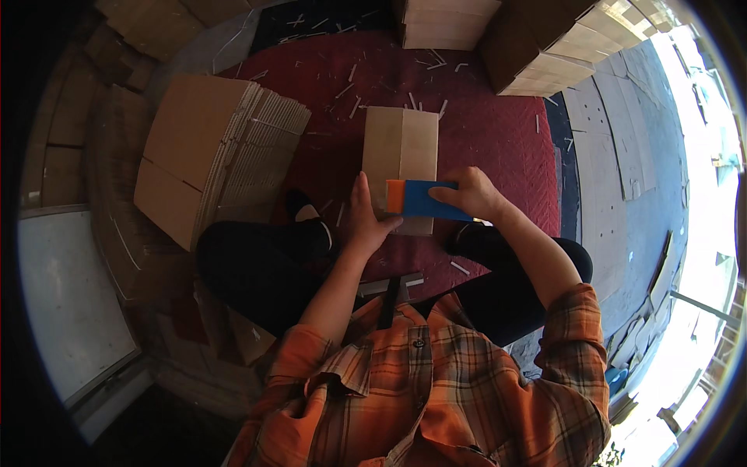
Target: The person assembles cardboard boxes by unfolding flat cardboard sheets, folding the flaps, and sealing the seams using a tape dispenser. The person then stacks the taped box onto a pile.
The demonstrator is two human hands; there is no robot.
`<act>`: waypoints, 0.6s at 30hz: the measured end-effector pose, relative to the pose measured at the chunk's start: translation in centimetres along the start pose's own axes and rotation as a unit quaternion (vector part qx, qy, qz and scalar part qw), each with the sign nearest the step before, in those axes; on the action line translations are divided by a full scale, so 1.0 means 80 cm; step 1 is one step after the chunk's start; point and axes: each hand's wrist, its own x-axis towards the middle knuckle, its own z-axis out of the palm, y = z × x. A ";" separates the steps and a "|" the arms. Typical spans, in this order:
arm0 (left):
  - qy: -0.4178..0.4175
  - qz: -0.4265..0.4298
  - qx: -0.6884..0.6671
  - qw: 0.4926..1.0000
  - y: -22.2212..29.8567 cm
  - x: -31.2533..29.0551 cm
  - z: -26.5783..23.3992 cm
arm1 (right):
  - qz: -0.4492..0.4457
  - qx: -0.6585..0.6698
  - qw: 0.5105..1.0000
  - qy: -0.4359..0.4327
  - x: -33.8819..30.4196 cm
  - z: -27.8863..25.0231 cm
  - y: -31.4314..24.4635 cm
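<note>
Right hand [476,194] grip around blue-orange block [420,198]

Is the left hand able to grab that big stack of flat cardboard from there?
Probably yes. The left hand rests on the small box, and the cardboard stack lies close on its left with nothing between.

Blue block [428,200] with an orange end [395,196] — flat rectangular, lying level across the near end of a folded tan cardboard box [401,152]. Right hand [472,194] grips its right end; left hand [364,218] touches the orange end. Box lies flat on the red mat — long axis pointing away.
</note>
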 end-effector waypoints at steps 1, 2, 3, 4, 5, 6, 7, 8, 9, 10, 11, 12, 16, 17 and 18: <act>0.002 0.000 0.002 1.000 -0.002 0.000 0.002 | -0.004 -0.001 1.000 -0.013 0.000 -0.002 0.001; 0.005 0.007 0.003 1.000 -0.003 0.001 0.004 | -0.008 -0.003 1.000 -0.026 0.000 -0.003 0.001; 0.009 0.013 0.006 1.000 -0.005 0.002 0.005 | -0.010 -0.001 1.000 -0.026 0.000 -0.005 -0.003; 0.011 0.013 0.008 1.000 -0.006 0.002 0.005 | -0.010 -0.010 0.999 -0.033 -0.001 -0.007 -0.006; 0.008 0.009 0.004 1.000 -0.008 0.003 0.005 | -0.010 -0.018 0.999 -0.040 -0.003 -0.010 -0.009; 0.004 0.004 -0.001 1.000 -0.008 0.003 0.004 | -0.011 -0.016 0.999 -0.040 -0.007 -0.013 -0.009; 0.003 0.004 0.002 1.000 -0.008 0.003 0.004 | -0.008 -0.026 0.998 -0.051 -0.011 -0.016 -0.008; 0.003 0.003 -0.003 1.000 -0.008 0.003 0.004 | -0.005 -0.037 0.997 -0.063 -0.015 -0.020 -0.006; 0.003 0.003 -0.008 1.000 -0.006 0.003 0.004 | -0.005 -0.034 0.997 -0.063 -0.020 -0.027 -0.001; 0.002 0.002 -0.006 1.000 -0.005 0.004 0.004 | 0.007 -0.039 0.997 -0.063 -0.027 -0.035 0.008; 0.001 0.001 -0.017 1.000 -0.005 0.005 0.003 | 0.019 -0.044 0.997 -0.063 -0.035 -0.046 0.018; 0.001 -0.001 -0.027 1.000 -0.005 0.005 0.001 | 0.029 -0.040 0.996 -0.076 -0.045 -0.060 0.026; 0.000 0.009 -0.034 0.999 -0.007 0.006 0.003 | 0.048 -0.020 0.997 -0.058 -0.078 -0.092 0.087; 0.000 0.009 -0.031 0.999 -0.005 0.006 0.004 | 0.062 -0.036 0.996 -0.048 -0.083 -0.098 0.100; 0.000 0.008 -0.027 1.000 -0.003 0.006 0.005 | 0.076 -0.052 0.995 -0.038 -0.086 -0.100 0.107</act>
